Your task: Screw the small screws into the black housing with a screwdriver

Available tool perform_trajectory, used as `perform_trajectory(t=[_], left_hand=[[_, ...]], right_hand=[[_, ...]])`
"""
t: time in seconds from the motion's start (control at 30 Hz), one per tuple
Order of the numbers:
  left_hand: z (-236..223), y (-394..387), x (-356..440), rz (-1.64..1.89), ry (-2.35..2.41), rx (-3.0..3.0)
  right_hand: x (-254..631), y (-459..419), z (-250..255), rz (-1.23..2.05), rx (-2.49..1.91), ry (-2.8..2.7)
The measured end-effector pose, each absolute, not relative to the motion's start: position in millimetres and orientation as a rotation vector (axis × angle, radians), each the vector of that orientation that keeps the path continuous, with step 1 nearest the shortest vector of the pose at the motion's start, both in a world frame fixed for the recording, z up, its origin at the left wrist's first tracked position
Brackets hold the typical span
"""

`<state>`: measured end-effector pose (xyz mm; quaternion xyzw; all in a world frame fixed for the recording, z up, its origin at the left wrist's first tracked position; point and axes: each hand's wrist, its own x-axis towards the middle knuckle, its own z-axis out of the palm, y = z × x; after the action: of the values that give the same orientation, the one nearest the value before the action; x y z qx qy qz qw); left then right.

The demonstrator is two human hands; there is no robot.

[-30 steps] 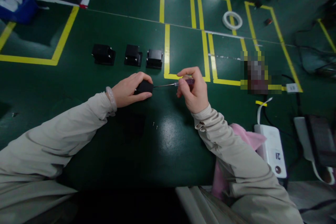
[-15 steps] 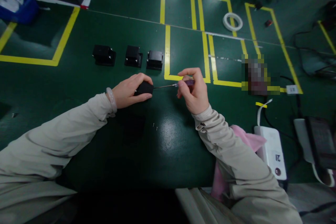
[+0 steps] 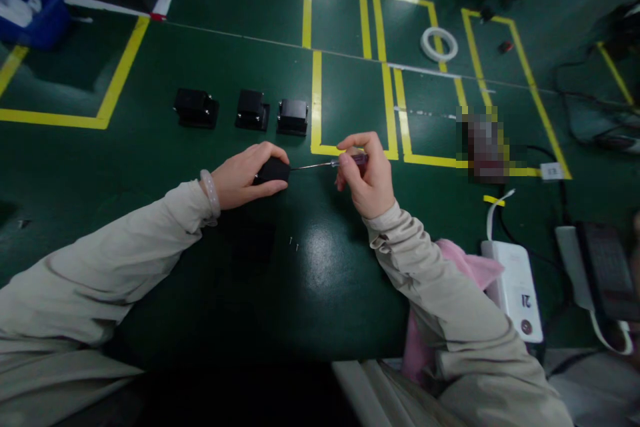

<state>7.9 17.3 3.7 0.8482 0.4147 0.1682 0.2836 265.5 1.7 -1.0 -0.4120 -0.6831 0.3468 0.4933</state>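
Note:
My left hand [image 3: 243, 177] is closed around a small black block [image 3: 273, 173], holding it against the green table. In my right hand [image 3: 366, 173] is a screwdriver [image 3: 357, 160] with a purplish see-through handle, gripped between thumb and fingers. Its thin shaft lies nearly level and its tip meets the block's right side; the exact contact point is too small to make out. Two tiny screws [image 3: 294, 244] lie on the table nearer to me. Beyond my left hand stand three similar black blocks, a left one [image 3: 195, 107], a middle one [image 3: 251, 108] and a right one [image 3: 293, 116], with shiny screw heads.
Yellow tape rectangles mark the table [image 3: 210, 320]. A white tape roll [image 3: 439, 45] lies at the back right, a blue bin [image 3: 35, 10] at the far left. Beside my right forearm are a pink cloth [image 3: 467, 260], a white power bank [image 3: 515, 290] and cables.
The whole view has shifted slightly. Both hands keep their hold, and the screwdriver's tip stays at the black block.

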Motion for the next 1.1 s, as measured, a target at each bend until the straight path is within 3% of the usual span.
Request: perform_trajectory(t=[1.1], left_hand=[[9.9, 14.0, 8.3, 0.407, 1.113, 2.260]], right_hand=[[265.3, -3.6, 5.2, 0.847, -1.061, -1.663]])
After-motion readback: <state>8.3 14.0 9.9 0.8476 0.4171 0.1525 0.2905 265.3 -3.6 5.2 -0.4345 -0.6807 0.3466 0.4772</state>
